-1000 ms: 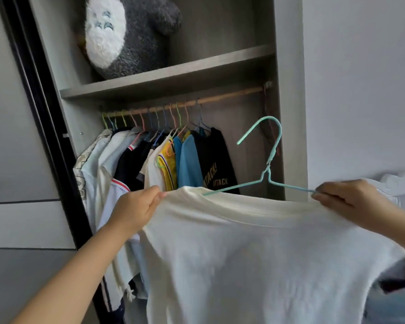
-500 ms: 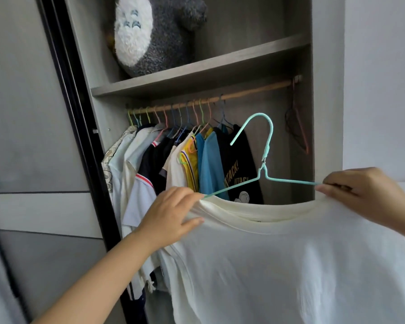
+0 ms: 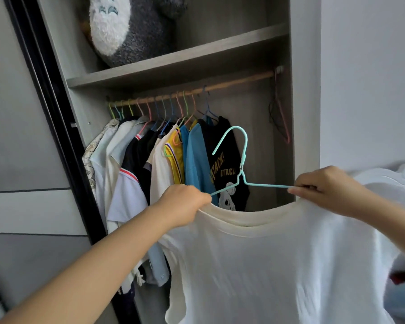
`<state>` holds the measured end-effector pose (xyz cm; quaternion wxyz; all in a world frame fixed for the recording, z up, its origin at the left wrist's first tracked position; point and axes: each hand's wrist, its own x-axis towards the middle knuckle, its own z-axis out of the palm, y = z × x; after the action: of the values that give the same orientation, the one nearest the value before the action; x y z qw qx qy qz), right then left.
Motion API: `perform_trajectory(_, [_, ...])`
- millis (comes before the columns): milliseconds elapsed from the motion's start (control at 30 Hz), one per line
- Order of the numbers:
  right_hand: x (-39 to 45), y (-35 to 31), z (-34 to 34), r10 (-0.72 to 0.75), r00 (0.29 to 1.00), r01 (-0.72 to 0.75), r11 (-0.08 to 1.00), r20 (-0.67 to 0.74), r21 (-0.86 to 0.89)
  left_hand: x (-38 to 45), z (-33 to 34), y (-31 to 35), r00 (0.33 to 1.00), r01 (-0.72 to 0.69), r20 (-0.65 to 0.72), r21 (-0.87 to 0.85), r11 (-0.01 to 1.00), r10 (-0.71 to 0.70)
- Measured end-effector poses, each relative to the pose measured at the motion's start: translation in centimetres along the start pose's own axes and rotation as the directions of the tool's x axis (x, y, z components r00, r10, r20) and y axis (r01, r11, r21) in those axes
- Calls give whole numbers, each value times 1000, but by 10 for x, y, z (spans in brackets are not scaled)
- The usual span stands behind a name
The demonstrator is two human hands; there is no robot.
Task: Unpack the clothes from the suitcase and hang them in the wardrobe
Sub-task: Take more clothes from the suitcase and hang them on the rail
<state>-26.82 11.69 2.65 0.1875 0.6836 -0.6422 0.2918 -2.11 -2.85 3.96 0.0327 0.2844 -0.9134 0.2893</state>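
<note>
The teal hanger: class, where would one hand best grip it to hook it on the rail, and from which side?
Grip the teal hanger at the twisted neck just under its hook, coming from below. The hook opens to the left and stands upright above the white shirt, so a neck grip probably keeps it steerable onto the rail. Both shoulders are already taken by the left hand and right hand.

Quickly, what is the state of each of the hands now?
Left hand: closed, gripping the white T-shirt at its shoulder.
Right hand: closed, pinching the mint hanger and the T-shirt.
</note>
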Motion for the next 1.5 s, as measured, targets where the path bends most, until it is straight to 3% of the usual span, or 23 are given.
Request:
perform_trajectory(100, [3, -1, 3, 76, 995, -74, 997, 67, -27, -2, -12, -9, 991, 9, -130, -52, 999, -16])
perform_trajectory(200, [0, 0, 5, 59, 997, -57, 998, 54, -34, -9, -12, -20, 983, -58, -184, -229, 972, 16])
perform_trajectory(267, [-1, 3, 4, 21, 998, -19, 999, 61, -34, -17, -5, -23, 994, -77, -99, -405, 911, 40])
perform_trajectory(367, [-6, 6, -1, -44, 999, 44, 999, -7, 24, -21, 14, -17, 999, 29, 29, -609, 793, -15])
perform_trajectory(467, [-9, 6, -7, -14, 999, 18, 995, -44, 102, -22, 20, -6, 989, -5, -88, -823, 568, -120])
perform_trajectory(533, [-10, 8, -10, 41, 996, -30, 990, -75, 137, -22, 25, -2, 973, -70, -174, -849, 524, -151])
perform_trajectory(600, [-12, 8, -10, 58, 997, -47, 984, -58, 175, -24, 27, 2, 948, -114, -260, -818, 564, -185])
perform_trajectory(633, [-15, 10, -11, 50, 997, -40, 982, -50, 186, -25, 28, 2, 914, -169, -369, -727, 666, -171])
perform_trajectory(700, [-21, 7, -11, 76, 997, -66, 968, -31, 243, -26, 35, -1, 762, -284, -647, -378, 881, -32])
perform_trajectory(733, [-25, 7, -9, 99, 995, -94, 958, -4, 272, -27, 41, -3, 677, -296, -734, -203, 934, 55])
perform_trajectory(833, [-33, 13, 4, 100, 994, -109, 951, 45, 290, -32, 51, -1, 524, -260, -839, 6, 966, 146])
perform_trajectory(933, [-33, 18, 15, 93, 994, -105, 959, 58, 263, -34, 53, 0, 492, -261, -866, -47, 964, 91])
perform_trajectory(1000, [-29, 15, 16, 115, 990, -133, 961, 85, 241, -32, 54, -4, 548, -290, -836, -190, 938, 0])
perform_trajectory(1033, [-25, 15, 16, 110, 990, -128, 966, 90, 226, -32, 51, -6, 624, -306, -780, -304, 902, -51])
perform_trajectory(1067, [-22, 15, 17, 105, 989, -124, 972, 102, 200, -33, 45, -9, 744, -305, -662, -454, 837, -88])
perform_trajectory(1100, [-20, 14, 18, 99, 988, -120, 975, 118, 187, -35, 37, -14, 882, -254, -466, -599, 760, -73])
perform_trajectory(1133, [-18, 12, 19, 92, 987, -115, 978, 131, 174, -37, 30, -21, 969, -168, -247, -653, 738, 2])
perform_trajectory(1200, [-14, 9, 22, 76, 985, -99, 984, 157, 146, -36, 17, -33, 983, -69, 113, -512, 856, 147])
perform_trajectory(1267, [-10, 2, 26, 56, 983, -79, 989, 177, 128, -34, 9, -38, 960, -82, 220, -367, 927, 172])
perform_trajectory(1367, [-2, -7, 26, 25, 984, -43, 995, 175, 95, -32, 7, -39, 975, 9, 216, -258, 966, 49])
perform_trajectory(1500, [8, -15, 18, 130, 980, -137, 990, 149, 40, -23, 10, -36, 973, 222, -2, -248, 943, -229])
